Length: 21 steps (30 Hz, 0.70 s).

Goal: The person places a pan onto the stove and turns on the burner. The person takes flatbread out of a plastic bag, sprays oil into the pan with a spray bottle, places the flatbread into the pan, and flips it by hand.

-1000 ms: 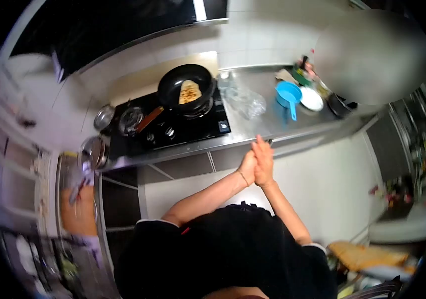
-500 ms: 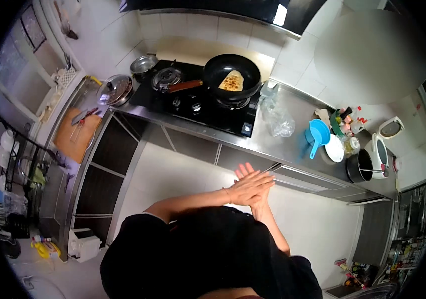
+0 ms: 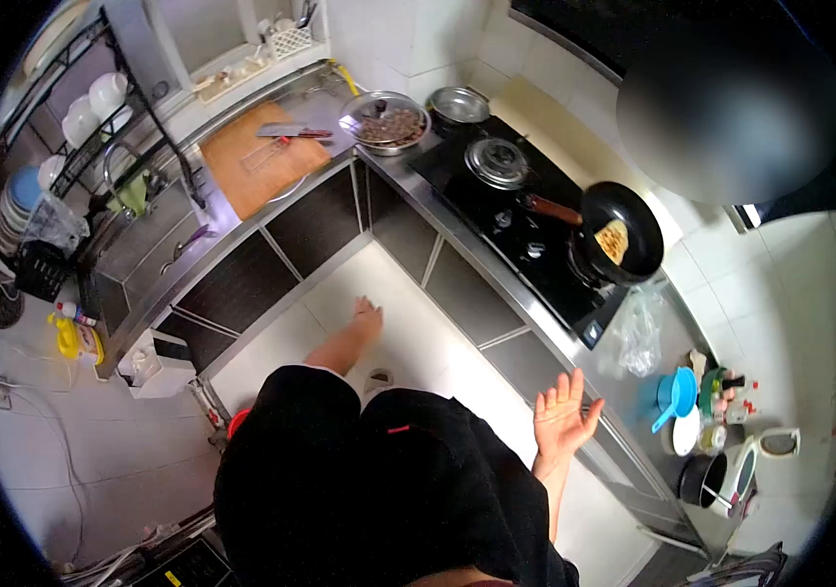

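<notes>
My left hand [image 3: 369, 312] hangs low over the pale floor, in front of the dark lower cabinets, with its fingers loosely apart and nothing seen in it. Held palm up, with fingers spread, my right hand [image 3: 563, 419] is bare and near the counter's front edge. On the hob, a black wok [image 3: 635, 207] with a wooden handle holds a browned flatbread [image 3: 612, 241]. A wooden cutting board [image 3: 242, 161] by the sink carries a cleaver [image 3: 286, 130] and another red-handled tool. Neither hand touches any of these.
A lidded pan [image 3: 386, 127] with brown food and a metal bowl [image 3: 459, 105] stand left of the hob [image 3: 476, 196]. To its right are a plastic bag [image 3: 639, 338], a blue dipper [image 3: 675, 393] and a black pot [image 3: 701, 479]. A dish rack stands at far left.
My hands were pressed together and have come apart, left hand to the left, right hand opened palm up. My view has turned left toward the sink and cutting board.
</notes>
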Available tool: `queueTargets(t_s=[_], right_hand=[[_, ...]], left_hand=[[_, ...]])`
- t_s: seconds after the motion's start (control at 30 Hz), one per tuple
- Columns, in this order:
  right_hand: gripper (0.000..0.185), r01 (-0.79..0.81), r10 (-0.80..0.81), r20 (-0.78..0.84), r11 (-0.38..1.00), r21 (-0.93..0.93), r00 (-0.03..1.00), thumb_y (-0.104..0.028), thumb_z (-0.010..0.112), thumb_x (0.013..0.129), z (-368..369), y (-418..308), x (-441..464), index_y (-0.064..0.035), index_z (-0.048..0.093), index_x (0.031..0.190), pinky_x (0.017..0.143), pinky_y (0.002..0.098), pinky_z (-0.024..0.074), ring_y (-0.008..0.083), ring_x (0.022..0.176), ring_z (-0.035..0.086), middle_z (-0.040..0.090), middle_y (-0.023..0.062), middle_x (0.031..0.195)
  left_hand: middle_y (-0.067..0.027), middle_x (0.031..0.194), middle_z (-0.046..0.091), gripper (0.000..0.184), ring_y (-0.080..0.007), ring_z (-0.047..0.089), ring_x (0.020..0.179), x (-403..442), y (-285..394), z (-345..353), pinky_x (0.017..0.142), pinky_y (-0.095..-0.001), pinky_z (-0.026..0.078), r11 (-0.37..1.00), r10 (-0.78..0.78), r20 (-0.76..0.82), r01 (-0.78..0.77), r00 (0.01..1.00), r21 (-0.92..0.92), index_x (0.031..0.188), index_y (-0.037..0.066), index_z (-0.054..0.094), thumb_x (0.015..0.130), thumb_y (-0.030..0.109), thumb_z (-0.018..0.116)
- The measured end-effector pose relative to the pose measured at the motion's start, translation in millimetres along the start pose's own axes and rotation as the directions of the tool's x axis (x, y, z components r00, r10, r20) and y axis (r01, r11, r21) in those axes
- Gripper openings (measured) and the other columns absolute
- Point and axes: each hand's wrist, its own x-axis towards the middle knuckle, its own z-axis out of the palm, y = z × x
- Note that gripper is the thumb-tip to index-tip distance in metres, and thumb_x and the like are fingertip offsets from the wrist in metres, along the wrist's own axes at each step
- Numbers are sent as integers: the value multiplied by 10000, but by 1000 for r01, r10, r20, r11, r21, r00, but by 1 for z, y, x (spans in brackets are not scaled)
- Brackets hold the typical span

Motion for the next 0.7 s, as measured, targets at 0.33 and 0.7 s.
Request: queueTargets(t_s=[0.33,0.7], right_hand=[[549,-234,236,-131,972,28,963,-460,400,787,3,103,79,-57,413,1159,814,405,411,290,841,564,534,180,1028],[559,-620,651,41,738,-267,758,-412,399,796,22,255,214,21,382,1151,804,352,410,299,863,551,508,215,1039]], left_hand=[[-180,1214,359,595,-344,302,1145,-84,-91,96,924,-513,218,810,-23,347,221,938,-543,1254,80,255,733,258,482],[-223,1184,387,641,-312,397,1086,-136,-152,183,909,-356,328,394,-163,341,378,926,-838,1192,-28,323,704,342,514]])
